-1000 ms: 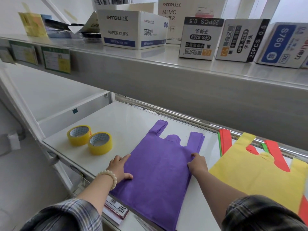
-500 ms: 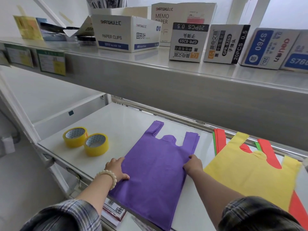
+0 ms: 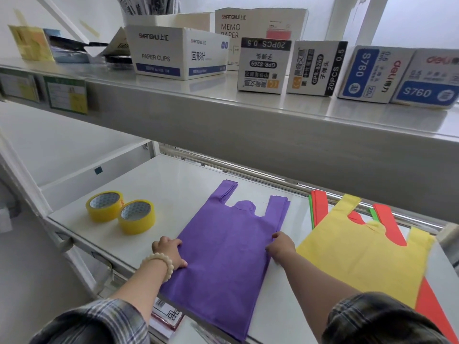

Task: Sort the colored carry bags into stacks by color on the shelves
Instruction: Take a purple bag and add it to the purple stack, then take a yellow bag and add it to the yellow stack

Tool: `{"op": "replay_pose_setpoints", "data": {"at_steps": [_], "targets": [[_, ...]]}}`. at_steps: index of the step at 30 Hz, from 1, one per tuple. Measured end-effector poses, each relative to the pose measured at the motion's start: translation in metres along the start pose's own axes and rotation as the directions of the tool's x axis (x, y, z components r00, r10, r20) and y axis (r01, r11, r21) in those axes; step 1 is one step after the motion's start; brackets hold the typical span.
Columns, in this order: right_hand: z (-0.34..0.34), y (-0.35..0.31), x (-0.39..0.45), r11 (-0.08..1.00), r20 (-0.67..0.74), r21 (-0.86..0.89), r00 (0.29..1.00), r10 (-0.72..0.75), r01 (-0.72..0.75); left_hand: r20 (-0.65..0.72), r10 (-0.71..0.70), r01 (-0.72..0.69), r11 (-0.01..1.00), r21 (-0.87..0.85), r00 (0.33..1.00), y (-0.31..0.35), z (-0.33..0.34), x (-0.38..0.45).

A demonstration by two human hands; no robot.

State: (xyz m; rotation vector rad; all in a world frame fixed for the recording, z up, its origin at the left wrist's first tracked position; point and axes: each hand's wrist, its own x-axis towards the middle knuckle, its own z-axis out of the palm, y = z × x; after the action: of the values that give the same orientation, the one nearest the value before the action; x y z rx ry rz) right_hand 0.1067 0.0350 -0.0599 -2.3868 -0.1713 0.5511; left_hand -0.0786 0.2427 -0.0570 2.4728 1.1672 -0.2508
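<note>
Two shelves, one above the other. On the lower shelf (image 3: 173, 184), two tape rolls (image 3: 121, 209) sit touching at the left. Right of them a stack of bags (image 3: 224, 249) lies flat, handles toward the back, its near end overhanging the front edge. The left hand (image 3: 169, 252) rests on the stack's left edge, the right hand (image 3: 282, 248) on its right edge. Further right lies a mixed pile of bags (image 3: 367, 259) (one spread on top of others). Boxes (image 3: 263, 65) line the upper shelf (image 3: 248, 100).

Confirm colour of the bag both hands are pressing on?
Purple bag, plain, no print; left hand and right hand on its side edges. Head view.
</note>
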Motion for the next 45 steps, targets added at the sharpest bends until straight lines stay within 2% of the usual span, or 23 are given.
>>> {"op": "replay_pose_setpoints", "data": {"at_steps": [4, 9, 13, 17, 20, 26, 29, 32, 36, 38, 41, 45], "targets": [[-0.011, 0.008, -0.004, 0.998, -0.01, 0.055, 1.0, -0.005, 0.005, -0.073, -0.013, 0.009, 0.999, -0.05, 0.997, 0.017, 0.004, -0.003], [-0.041, 0.032, -0.006, 0.997, -0.152, 0.067, 0.987, 0.049, -0.039, -0.129, 0.106, -0.112, 0.993, -0.038, 0.986, 0.062, 0.012, -0.013], [-0.075, 0.067, -0.012, 0.977, -0.314, 0.023, 0.926, 0.209, -0.213, -0.115, 0.188, -0.198, 0.976, -0.087, 0.975, 0.097, 0.023, -0.024], [-0.107, 0.11, -0.022, 0.89, -0.415, 0.027, 0.805, 0.424, -0.455, -0.049, 0.257, -0.261, 0.934, -0.243, 0.965, 0.129, 0.042, -0.038], [-0.122, 0.138, -0.029, 0.823, -0.415, 0.068, 0.735, 0.537, -0.563, 0.011, 0.299, -0.282, 0.912, -0.298, 0.954, 0.151, 0.057, -0.048], [-0.14, 0.158, -0.036, 0.779, -0.378, 0.15, 0.693, 0.614, -0.609, 0.127, 0.363, -0.298, 0.885, -0.359, 0.923, 0.192, 0.076, -0.065], [-0.149, 0.162, -0.037, 0.748, -0.348, 0.266, 0.663, 0.662, -0.608, 0.139, 0.368, -0.306, 0.891, -0.335, 0.919, 0.21, 0.083, -0.069], [-0.156, 0.168, -0.04, 0.728, -0.279, 0.399, 0.683, 0.675, -0.557, 0.153, 0.329, -0.296, 0.933, -0.207, 0.932, 0.222, 0.085, -0.071], [-0.165, 0.168, -0.043, 0.688, -0.108, 0.483, 0.743, 0.661, -0.542, 0.198, 0.283, -0.243, 0.948, -0.204, 0.938, 0.23, 0.083, -0.069], [-0.167, 0.17, -0.044, 0.696, -0.066, 0.478, 0.769, 0.636, -0.535, 0.221, 0.26, -0.219, 0.956, -0.194, 0.94, 0.232, 0.083, -0.069], [-0.165, 0.174, -0.046, 0.753, 0.026, 0.463, 0.857, 0.515, -0.467, 0.213, 0.232, -0.207, 0.969, -0.131, 0.949, 0.233, 0.087, -0.074], [-0.171, 0.171, -0.046, 0.748, 0.033, 0.466, 0.854, 0.52, -0.473, 0.168, 0.2, -0.184, 0.977, -0.108, 0.965, 0.234, 0.087, -0.083]]}}
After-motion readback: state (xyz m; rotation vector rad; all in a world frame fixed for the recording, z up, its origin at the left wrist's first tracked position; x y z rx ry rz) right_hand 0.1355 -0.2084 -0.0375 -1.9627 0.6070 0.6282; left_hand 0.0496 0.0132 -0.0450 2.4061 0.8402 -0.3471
